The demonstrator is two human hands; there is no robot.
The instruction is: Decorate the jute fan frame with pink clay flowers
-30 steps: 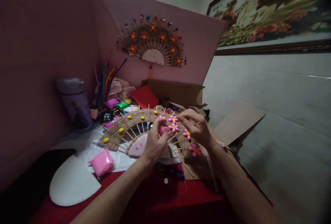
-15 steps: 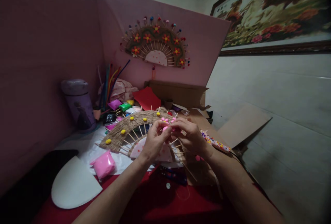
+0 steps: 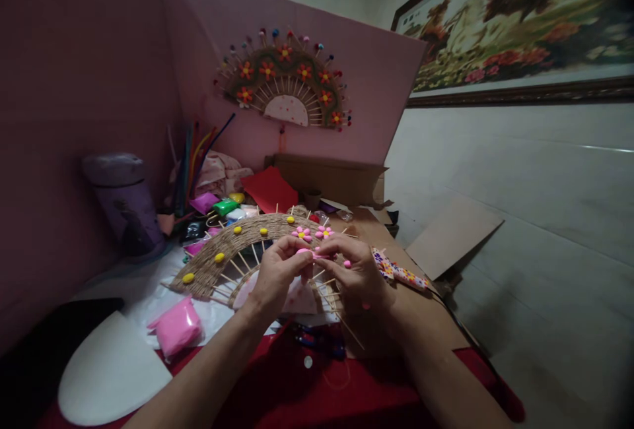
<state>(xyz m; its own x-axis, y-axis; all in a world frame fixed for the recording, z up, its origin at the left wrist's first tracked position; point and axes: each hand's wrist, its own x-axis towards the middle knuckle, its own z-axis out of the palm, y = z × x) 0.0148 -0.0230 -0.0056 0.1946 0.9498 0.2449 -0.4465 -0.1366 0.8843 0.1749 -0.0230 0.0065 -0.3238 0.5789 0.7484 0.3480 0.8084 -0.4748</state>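
Observation:
Between the fingertips of my left hand (image 3: 280, 270) and my right hand (image 3: 354, 270) is a small piece of pink clay (image 3: 306, 253), stretched a little from one pinch to the other. Both hands are closed on it. Just below and behind them lies a fan-shaped craft (image 3: 252, 224) of wound twine and wooden sticks, its pale dotted half-round base partly hidden by my hands. Yellow clay dots (image 3: 219, 257) run along its band. Two pink clay flowers (image 3: 301, 233) with yellow centres sit on its right part. A loose pink clay bit (image 3: 366, 305) shows beside my right wrist.
A bag of pink clay (image 3: 176, 329) and a white rounded board (image 3: 113, 373) lie at the left. Behind stand a purple tumbler (image 3: 126, 208) and coloured clay packs (image 3: 225, 207). A finished fan (image 3: 284, 82) hangs on the pink board. Cardboard (image 3: 396, 284) lies at right.
My hands have come slightly apart, and the pink clay now stretches between the fingertips. Both pink flowers show more fully. The view has shifted, so the scene sits further left.

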